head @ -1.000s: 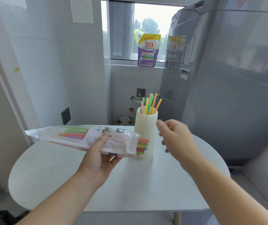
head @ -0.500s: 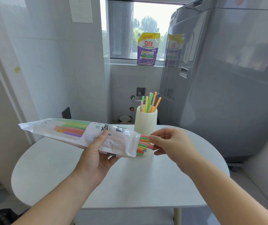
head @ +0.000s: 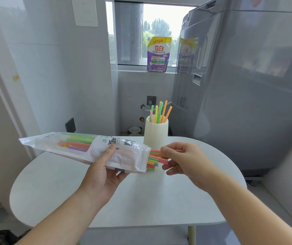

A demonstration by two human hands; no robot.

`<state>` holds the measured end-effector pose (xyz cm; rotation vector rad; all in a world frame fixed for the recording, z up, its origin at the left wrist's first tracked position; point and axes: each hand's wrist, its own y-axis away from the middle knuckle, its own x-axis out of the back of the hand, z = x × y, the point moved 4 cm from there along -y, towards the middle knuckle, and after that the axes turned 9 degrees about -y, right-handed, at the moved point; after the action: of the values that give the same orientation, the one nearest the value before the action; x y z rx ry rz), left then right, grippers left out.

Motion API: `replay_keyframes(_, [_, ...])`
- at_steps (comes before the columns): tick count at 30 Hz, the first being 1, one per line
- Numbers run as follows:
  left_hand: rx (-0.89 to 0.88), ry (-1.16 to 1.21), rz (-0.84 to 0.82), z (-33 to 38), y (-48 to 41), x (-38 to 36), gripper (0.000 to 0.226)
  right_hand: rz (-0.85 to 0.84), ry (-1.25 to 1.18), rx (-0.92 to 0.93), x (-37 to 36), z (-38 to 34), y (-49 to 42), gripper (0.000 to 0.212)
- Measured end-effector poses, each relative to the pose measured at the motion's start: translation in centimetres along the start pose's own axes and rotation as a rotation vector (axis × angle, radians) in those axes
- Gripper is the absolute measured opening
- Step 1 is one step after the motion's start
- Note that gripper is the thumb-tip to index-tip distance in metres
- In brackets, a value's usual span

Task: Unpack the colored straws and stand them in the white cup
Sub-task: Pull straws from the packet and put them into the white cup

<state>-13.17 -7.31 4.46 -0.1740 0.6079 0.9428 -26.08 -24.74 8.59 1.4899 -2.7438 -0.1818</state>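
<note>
My left hand [head: 104, 172] grips a clear plastic straw packet [head: 81, 147] from below, holding it nearly level above the table with its open end to the right. Colored straws [head: 154, 160] stick out of that open end. My right hand [head: 186, 160] pinches the tips of a few of these straws between thumb and fingers. Just behind the packet's open end stands the ribbed white cup [head: 156, 137] on the table, with several straws [head: 160, 113] upright in it, orange, green, yellow and pink.
The white oval table [head: 141, 197] fills the middle of the view. A grey washing machine [head: 239, 85] stands close on the right. A purple detergent pouch [head: 158, 54] sits on the window sill behind. White tiled walls close in on the left.
My right hand came down from beside the cup to the packet's open end and took hold of the straw tips. The packet rose slightly and tilted more level.
</note>
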Motion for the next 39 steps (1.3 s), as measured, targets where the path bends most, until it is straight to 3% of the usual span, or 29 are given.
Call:
replay_keyframes(9, [-0.006, 0.013, 0.022, 0.3, -0.1, 0.2, 0.020, 0.092, 0.127, 0.104, 1.3, -1.1, 0.2, 0.006])
replay_keyframes(16, [0.004, 0.040, 0.066, 0.4, -0.2, 0.6, 0.025, 0.108, 0.145, 0.118, 1.9, -1.0, 0.2, 0.006])
replay_keyframes(19, [-0.001, 0.043, 0.073, 0.6, -0.2, 0.7, 0.028, 0.144, 0.080, 0.119, 2.3, -1.3, 0.3, 0.010])
replay_keyframes(25, [-0.001, 0.050, 0.072, 0.5, -0.1, 0.5, 0.032, 0.038, 0.036, 0.066, 0.2, -0.5, 0.6, 0.027])
replay_keyframes(30, [-0.008, 0.054, 0.070, 0.5, 0.1, 0.4, 0.030, 0.073, 0.008, 0.104, 0.0, -0.4, 0.3, 0.009])
replay_keyframes(35, [-0.016, 0.058, 0.066, 1.0, 0.3, 0.7, 0.025, 0.094, -0.210, 0.076, 1.3, -0.6, 0.1, 0.004])
replay_keyframes(39, [-0.012, 0.055, 0.065, 1.0, 0.4, 0.5, 0.021, 0.104, -0.251, 0.067, 1.1, -0.4, 0.1, 0.007])
